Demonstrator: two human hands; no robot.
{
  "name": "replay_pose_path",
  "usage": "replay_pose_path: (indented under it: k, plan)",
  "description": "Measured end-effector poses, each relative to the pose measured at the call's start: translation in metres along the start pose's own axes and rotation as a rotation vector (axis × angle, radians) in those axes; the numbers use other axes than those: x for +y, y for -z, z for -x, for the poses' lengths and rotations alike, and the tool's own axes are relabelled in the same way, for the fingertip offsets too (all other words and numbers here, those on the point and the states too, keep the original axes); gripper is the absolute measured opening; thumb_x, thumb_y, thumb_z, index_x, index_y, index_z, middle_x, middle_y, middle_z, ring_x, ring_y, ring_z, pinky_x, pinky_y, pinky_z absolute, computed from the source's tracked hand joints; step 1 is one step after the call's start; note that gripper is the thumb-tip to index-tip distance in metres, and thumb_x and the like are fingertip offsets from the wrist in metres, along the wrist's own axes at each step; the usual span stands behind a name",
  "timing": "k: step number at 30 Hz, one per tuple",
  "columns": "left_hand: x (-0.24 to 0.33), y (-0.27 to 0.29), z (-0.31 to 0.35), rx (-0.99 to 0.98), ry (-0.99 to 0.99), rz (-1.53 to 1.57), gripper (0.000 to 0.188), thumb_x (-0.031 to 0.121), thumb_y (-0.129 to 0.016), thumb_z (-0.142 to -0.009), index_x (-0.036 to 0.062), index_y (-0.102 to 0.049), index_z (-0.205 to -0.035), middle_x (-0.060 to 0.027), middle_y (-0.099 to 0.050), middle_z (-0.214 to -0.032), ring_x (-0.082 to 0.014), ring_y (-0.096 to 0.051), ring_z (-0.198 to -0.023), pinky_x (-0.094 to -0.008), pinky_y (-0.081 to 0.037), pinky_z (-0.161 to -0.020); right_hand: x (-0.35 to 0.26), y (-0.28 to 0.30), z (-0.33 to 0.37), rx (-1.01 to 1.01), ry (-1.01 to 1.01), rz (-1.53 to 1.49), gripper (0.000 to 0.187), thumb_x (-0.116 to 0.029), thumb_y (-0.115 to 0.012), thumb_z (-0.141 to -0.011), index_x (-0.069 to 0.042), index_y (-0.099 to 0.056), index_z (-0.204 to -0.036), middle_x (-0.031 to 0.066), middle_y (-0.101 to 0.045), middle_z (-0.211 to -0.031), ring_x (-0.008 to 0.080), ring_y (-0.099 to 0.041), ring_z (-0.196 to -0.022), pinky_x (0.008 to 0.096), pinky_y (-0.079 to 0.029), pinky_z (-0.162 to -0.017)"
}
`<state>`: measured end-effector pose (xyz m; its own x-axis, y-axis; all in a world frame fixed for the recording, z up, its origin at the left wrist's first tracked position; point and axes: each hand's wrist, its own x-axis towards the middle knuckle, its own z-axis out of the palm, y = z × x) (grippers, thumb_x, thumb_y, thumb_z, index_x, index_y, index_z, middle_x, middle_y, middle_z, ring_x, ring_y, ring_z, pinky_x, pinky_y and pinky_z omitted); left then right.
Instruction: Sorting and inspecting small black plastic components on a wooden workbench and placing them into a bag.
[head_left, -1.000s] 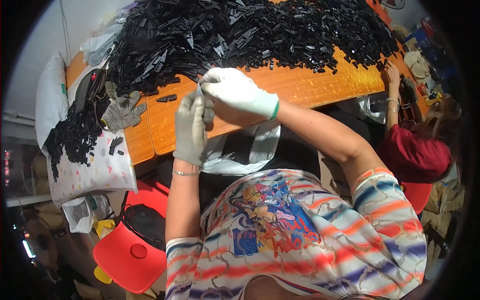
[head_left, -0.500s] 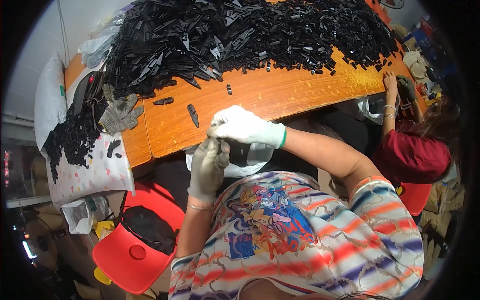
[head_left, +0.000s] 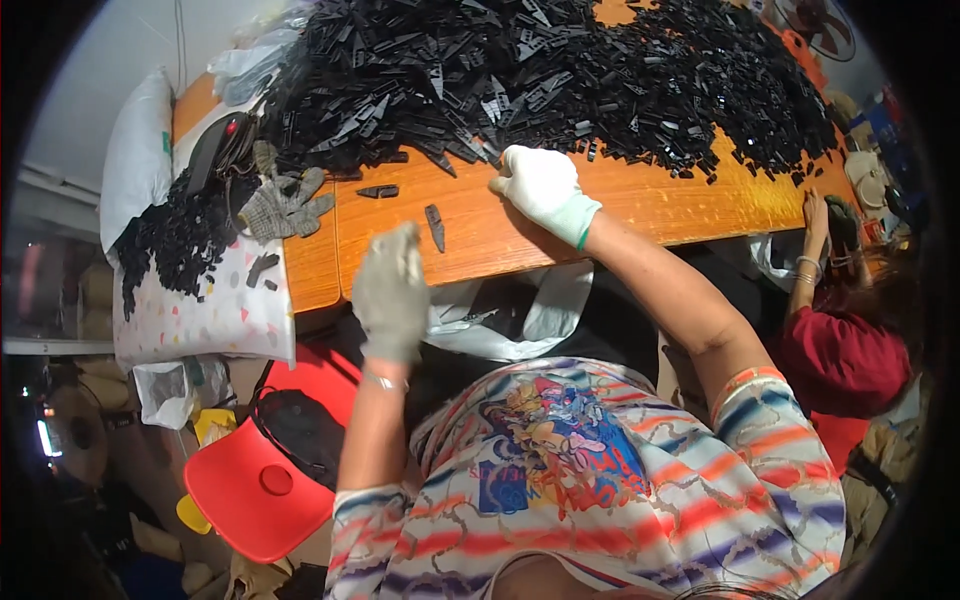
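My right hand point(head_left: 545, 195), in a white glove, is over the wooden table point(head_left: 480, 215) at the near edge of a large heap of black plastic pieces point(head_left: 430, 90). Its fingers are curled together, and whatever they pinch is hidden. My left hand point(head_left: 393, 295), in a greyish glove, hovers by the table's front edge; motion smears its fingers. Two black pointed pieces lie apart from the heap: one blade-like piece point(head_left: 434, 228) between my hands, and another pointed piece point(head_left: 378, 191) farther left.
A white plastic bag point(head_left: 555, 315) hangs open below the table edge. At left are a grey knit glove point(head_left: 285, 205), a smaller black pile point(head_left: 175, 245) and a white sack point(head_left: 140, 150). A red chair point(head_left: 265, 490) stands lower left. A co-worker's arm point(head_left: 808, 250) reaches in at right.
My hands were together above the bag and have parted. The right moved up to the heap's edge, covering where a small black piece lay; the left moved slightly left. The view shifted.
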<state>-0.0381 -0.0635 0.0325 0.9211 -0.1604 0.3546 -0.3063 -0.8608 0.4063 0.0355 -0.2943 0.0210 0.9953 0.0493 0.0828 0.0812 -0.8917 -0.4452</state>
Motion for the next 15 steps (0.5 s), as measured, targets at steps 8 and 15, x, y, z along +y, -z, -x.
replay_pose_path:
  k: [8, 15]
  plan:
    - [-0.056, -0.009, -0.080, -0.190, 0.282, -0.175, 0.025, 0.025, -0.054, -0.092, 0.0164, -0.062, -0.114, -0.0144, -0.068, -0.096, -0.0348, -0.064, -0.090, -0.0443, -0.049, -0.078, 0.000, 0.007, -0.001, -0.185, 0.025, -0.313, 0.019, -0.020, -0.069, -0.082, -0.002, -0.070, -0.087, 0.0107, -0.070, -0.077, 0.0179, -0.065, -0.066, 0.0301, -0.052, -0.065]
    - [-0.041, -0.012, -0.071, -0.128, 0.238, -0.108, 0.012, 0.017, -0.060, -0.087, 0.0111, -0.064, -0.097, -0.0147, -0.066, -0.097, -0.0336, -0.061, -0.095, -0.0426, -0.048, -0.081, -0.021, 0.033, 0.017, -0.382, -0.115, -0.783, 0.016, -0.016, -0.064, -0.079, -0.001, -0.066, -0.081, 0.0088, -0.069, -0.073, 0.0122, -0.063, -0.063, 0.0276, -0.051, -0.061]
